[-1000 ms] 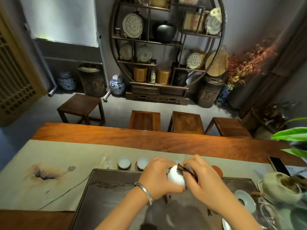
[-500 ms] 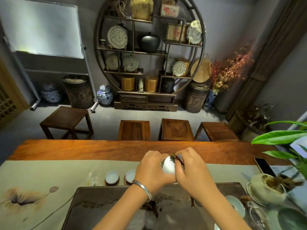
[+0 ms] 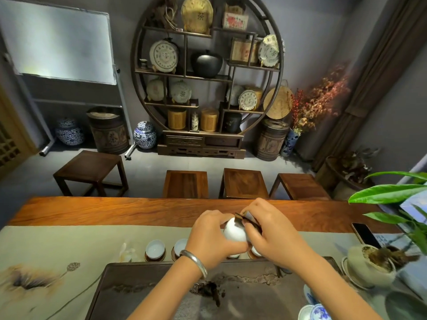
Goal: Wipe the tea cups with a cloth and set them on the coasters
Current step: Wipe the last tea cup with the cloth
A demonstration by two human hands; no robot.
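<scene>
The left hand (image 3: 208,236) curls round a white cup (image 3: 234,232), held above the tray's (image 3: 147,292) far edge. The cup sits at the hand's 3 o'clock, tipped on its side. The right hand (image 3: 272,234) pinches a dark cloth (image 3: 248,219) against the cup's rim, at the cup's 1 o'clock. Two cups on coasters (image 3: 155,250) stand at the left hand's 9 o'clock, apart from it.

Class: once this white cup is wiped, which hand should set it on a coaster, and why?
Probably the left hand: it already grips the white porcelain tea cup, while the right hand pinches the dark cloth.
</scene>
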